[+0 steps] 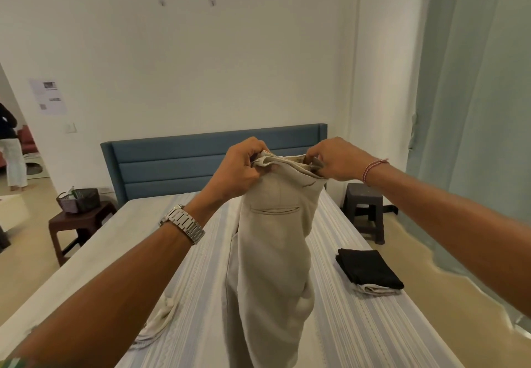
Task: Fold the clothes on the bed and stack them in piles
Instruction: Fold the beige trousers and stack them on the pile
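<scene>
Trousers [273, 241], beige and soft, hung floppy and looked light. Left hand [244, 166] and right hand [337, 159] each pinched the waistband [287, 160], a good place to hold.

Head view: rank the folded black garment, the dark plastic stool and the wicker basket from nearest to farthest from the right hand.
From the right hand:
1. Dark plastic stool, on the floor just below and right of it.
2. Folded black garment, on the bed's right edge, lower down.
3. Wicker basket, far across on the brown stool at left.

Both hands [244, 163] pinch beige trousers [275, 241] above bed [344, 324]
</scene>
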Demonstrator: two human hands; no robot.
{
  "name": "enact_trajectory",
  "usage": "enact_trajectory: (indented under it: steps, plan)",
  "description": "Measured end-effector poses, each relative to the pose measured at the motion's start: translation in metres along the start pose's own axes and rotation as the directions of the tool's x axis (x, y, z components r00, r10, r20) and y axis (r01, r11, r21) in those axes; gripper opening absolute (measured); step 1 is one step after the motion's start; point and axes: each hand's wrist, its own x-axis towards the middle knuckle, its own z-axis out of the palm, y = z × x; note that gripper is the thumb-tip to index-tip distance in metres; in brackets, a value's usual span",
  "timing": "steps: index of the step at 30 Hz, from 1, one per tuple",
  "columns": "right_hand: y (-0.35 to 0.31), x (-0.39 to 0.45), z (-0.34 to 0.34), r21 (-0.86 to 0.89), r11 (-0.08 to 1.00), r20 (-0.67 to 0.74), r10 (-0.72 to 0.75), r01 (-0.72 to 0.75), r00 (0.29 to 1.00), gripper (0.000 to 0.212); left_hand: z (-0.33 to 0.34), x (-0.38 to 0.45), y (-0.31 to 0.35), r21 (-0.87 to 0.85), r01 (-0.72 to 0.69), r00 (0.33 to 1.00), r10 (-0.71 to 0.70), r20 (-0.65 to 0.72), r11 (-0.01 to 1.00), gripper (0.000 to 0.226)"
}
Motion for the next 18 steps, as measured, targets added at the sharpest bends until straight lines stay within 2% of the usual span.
enact_trajectory:
  steps: [4,7,11,15,18]
  plan:
    - [-0.002,0.000,0.011,-0.097,0.995,-0.032,0.001,-0.004,0.999,0.022,0.002,-0.003,-0.001,-0.004,0.015,1.000,-0.015,0.017,1.000,0.006]
    - [0.003,0.002,0.009,-0.083,0.996,0.046,0.025,-0.021,0.999,0.014,0.002,-0.005,0.000,-0.016,0.030,0.999,-0.030,0.028,0.999,0.009]
    - [0.014,0.005,-0.011,0.152,0.985,0.196,0.045,-0.076,0.980,0.014,-0.003,-0.010,-0.009,0.005,0.078,0.993,-0.078,0.085,0.997,0.018]
    - [0.020,0.003,-0.021,0.470,0.865,0.303,0.027,-0.174,0.953,0.018,-0.006,-0.014,-0.016,-0.028,0.117,0.986,-0.113,0.125,0.993,0.026]
    - [0.021,0.003,-0.019,0.541,0.808,0.330,0.052,-0.234,0.942,0.020,-0.004,-0.015,-0.014,-0.027,0.143,0.980,-0.137,0.145,0.989,0.031]
